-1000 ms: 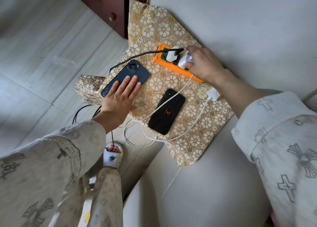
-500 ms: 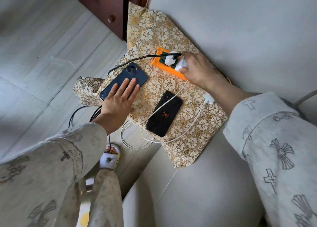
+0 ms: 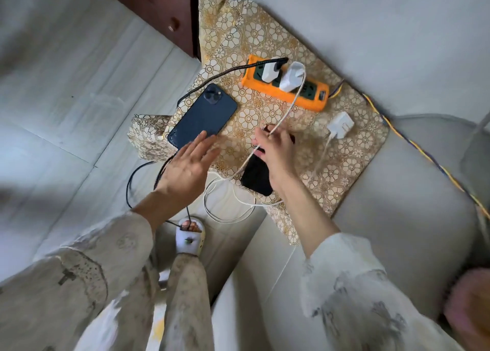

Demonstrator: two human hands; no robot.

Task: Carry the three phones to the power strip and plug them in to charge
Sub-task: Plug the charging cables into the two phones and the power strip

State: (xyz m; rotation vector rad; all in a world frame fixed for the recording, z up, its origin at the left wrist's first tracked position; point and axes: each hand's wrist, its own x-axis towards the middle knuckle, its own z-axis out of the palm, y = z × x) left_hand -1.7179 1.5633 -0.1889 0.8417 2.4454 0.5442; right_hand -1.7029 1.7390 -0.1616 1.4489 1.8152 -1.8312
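I look down on a pale tiled floor [image 3: 79,91] and a small table under a gold floral cloth [image 3: 352,165], pushed against a grey wall beside a grey cushioned seat [image 3: 397,218]. An orange power strip [image 3: 313,99] lies along the far side of the table, two white chargers [image 3: 291,77] plugged in; a third white charger [image 3: 340,125] lies loose on the cloth, near the strip. The blue phone [image 3: 202,117] lies face down, its long axis running from the near-left edge toward the strip, camera end farthest from me. My left hand [image 3: 185,167] has a flat, spread grip, fingertips on the phone's near corner. The black phone [image 3: 258,175] lies parallel, half hidden under my right hand [image 3: 275,149], whose grip pinches a white cable [image 3: 290,109] just above it.
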